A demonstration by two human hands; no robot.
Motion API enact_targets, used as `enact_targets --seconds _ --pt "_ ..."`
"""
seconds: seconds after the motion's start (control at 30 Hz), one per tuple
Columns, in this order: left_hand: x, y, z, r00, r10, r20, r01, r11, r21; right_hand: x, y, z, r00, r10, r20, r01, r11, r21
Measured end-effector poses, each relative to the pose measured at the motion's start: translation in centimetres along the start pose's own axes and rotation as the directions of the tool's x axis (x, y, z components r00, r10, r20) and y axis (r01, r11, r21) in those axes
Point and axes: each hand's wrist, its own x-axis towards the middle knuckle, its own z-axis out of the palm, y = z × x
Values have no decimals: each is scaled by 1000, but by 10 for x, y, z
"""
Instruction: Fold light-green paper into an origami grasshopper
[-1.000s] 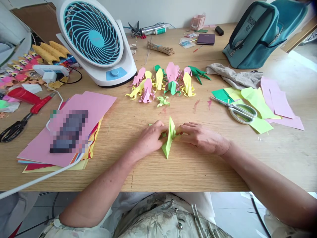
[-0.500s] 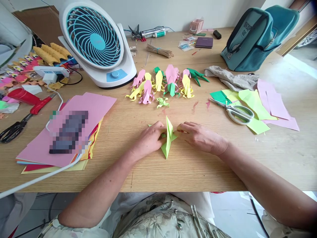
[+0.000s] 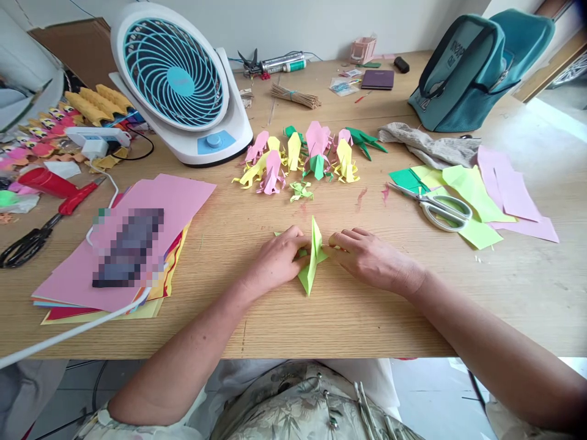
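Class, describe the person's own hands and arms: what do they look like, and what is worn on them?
The left hand and right hand are bare; no gloves, watch or bracelet shows. The forearms are uncovered. Pale sleeves show at the bottom edge.

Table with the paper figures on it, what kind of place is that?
Probably a paper-craft spot, at home or in a workroom, I can't tell which: see the folded paper figures, the stack of coloured sheets and the white-handled scissors.
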Motion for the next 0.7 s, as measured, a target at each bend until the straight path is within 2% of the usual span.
enact_targets --seconds 0.23,0.33,0.47,0.53,0.6,0.7 --pt "0 2 3 999 -15 -34 17 998 54 5 -6 -1 997 78 29 -80 994 73" --pt "1 2 7 998 -14 -60 19 996 88 3 -6 -4 993 116 30 -120 961 251" --pt "1 4 12 995 -33 -99 44 992 119 -5 3 -9 963 268 -7 -228 832 506" --pt "1 6 13 993 -50 -111 65 989 134 -10 11 -13 915 399 -58 -319 805 501" --pt "2 9 14 990 -70 -122 88 985 148 -14 17 -18 838 520 -164 -407 796 448" --pt "3 13 17 985 -97 -142 121 977 177 -16 16 -30 713 595 -370 -453 795 404"
